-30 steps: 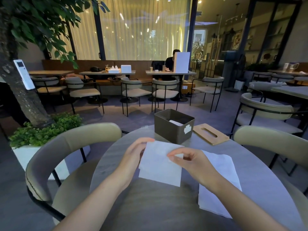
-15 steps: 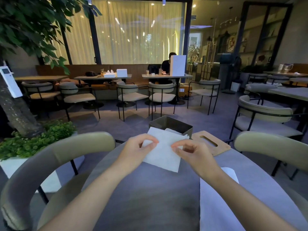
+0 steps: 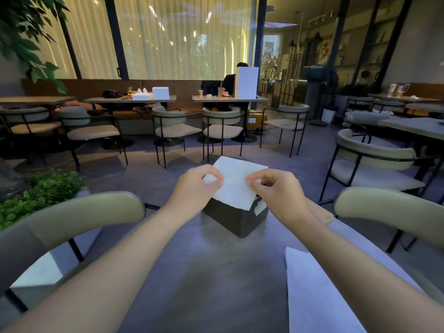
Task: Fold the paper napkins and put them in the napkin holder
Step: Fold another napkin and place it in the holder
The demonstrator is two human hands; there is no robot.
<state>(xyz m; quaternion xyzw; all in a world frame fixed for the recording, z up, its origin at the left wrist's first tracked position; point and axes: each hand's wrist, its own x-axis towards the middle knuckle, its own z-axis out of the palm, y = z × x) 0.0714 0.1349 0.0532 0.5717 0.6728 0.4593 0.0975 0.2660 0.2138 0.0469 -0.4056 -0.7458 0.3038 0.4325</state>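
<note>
Both hands [image 3: 195,186] pinch napkin [image 3: 236,182].

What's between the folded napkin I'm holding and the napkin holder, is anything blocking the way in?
Nothing visible blocks it. Left hand and right hand hold the folded napkin right over the napkin holder; the napkin hides its opening.

soft matt white paper napkin [image 3: 236,182], dark matt napkin holder [image 3: 234,217], smooth grey stone-look table [image 3: 209,272]
</note>
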